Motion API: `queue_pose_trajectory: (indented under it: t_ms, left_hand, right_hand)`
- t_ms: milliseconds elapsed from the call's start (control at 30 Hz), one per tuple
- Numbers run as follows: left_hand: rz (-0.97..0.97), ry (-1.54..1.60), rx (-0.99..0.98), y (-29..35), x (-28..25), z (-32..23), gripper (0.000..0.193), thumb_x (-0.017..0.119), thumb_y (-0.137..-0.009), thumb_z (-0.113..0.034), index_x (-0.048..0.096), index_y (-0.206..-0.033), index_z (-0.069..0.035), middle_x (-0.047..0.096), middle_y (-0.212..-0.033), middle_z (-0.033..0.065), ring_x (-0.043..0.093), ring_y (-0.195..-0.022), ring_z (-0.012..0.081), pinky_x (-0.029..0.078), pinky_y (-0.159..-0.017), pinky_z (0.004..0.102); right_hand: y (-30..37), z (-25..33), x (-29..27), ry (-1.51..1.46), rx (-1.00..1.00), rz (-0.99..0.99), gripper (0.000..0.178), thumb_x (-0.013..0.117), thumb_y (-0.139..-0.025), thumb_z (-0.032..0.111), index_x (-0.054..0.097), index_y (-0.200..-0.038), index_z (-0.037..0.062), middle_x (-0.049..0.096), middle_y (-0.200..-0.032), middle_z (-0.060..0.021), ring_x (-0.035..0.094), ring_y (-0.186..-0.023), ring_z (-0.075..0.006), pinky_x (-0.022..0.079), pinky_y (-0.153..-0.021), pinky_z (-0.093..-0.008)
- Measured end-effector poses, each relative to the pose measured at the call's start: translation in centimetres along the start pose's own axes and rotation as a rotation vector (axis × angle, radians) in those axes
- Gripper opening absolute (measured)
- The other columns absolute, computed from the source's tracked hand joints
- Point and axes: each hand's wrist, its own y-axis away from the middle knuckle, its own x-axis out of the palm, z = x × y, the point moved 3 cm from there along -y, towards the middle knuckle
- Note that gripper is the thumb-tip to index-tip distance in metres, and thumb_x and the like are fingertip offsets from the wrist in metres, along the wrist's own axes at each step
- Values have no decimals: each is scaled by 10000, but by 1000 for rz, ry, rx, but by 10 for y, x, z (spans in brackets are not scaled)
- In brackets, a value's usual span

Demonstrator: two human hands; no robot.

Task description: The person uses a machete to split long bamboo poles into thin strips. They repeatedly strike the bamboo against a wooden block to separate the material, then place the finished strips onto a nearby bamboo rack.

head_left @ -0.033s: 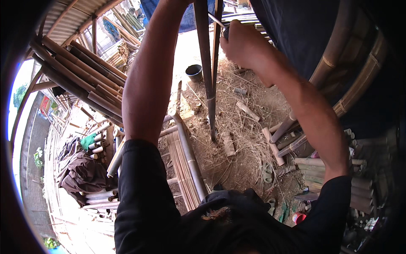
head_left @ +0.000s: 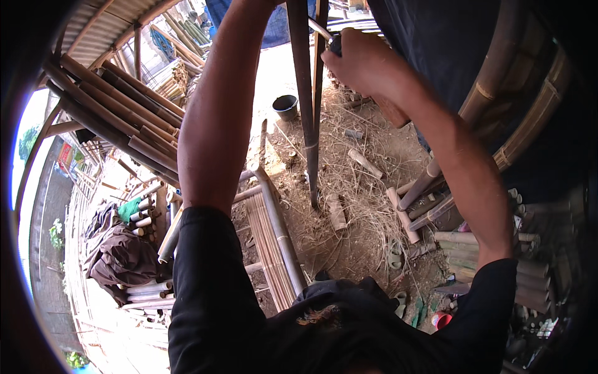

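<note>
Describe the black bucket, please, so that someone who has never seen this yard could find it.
Start from the tall dark split pole rising through the middle of the picture. Just left of its middle, on the ground, stands the black bucket. Its round open mouth sets it apart from the long bamboo pieces lying nearby.
</note>
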Motion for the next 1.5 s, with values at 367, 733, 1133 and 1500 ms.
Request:
queue_pose_trajectory:
  t_ms: [367, 733, 1133, 1500]
  left_hand:
    - [164, 46, 172, 21, -28, -19, 346, 793, -779, -275, 671, -919, 16, 629, -746, 30, 555, -662, 100, 442, -588, 243]
    - [126, 152, -12, 151, -60, 142, 323, 744, -835, -302, 707, -1010, -33, 720, -864, 65, 646, -768, 85, 530, -687, 275]
    - [-149, 122, -466, 197, 18, 260, 240, 799, -778, -186, 719, -886, 13, 673, -719, 61, 594, -607, 101, 518, -581, 254]
    - [-248, 75, -521, 222, -31, 255, 77, 567, -941, -138, 575, -948, -62, 405, -613, -25, 318, -491, 40, 249, -408, 192]
  right_hand:
    - [140, -158, 400, -344, 793, 411, 407, 555, -919, 332, 560, -1144, -7, 660, -912, -177, 669, -752, -274, 535, -593, -366]
    - [130, -82, 271, -165, 548, 488, 447, 595, -892, 366, 572, -965, -75, 648, -852, -282, 655, -847, -407, 512, -742, -466]
    - [179, -157, 306, 30, 433, 627, 296, 505, -927, 138, 498, -1006, -146, 633, -697, -205, 611, -477, -225, 462, -360, -323]
    - [255, -229, 477, -476, 541, 285, 258, 609, -875, 230, 533, -951, -5, 599, -649, -158, 620, -568, -287, 508, -496, -402]
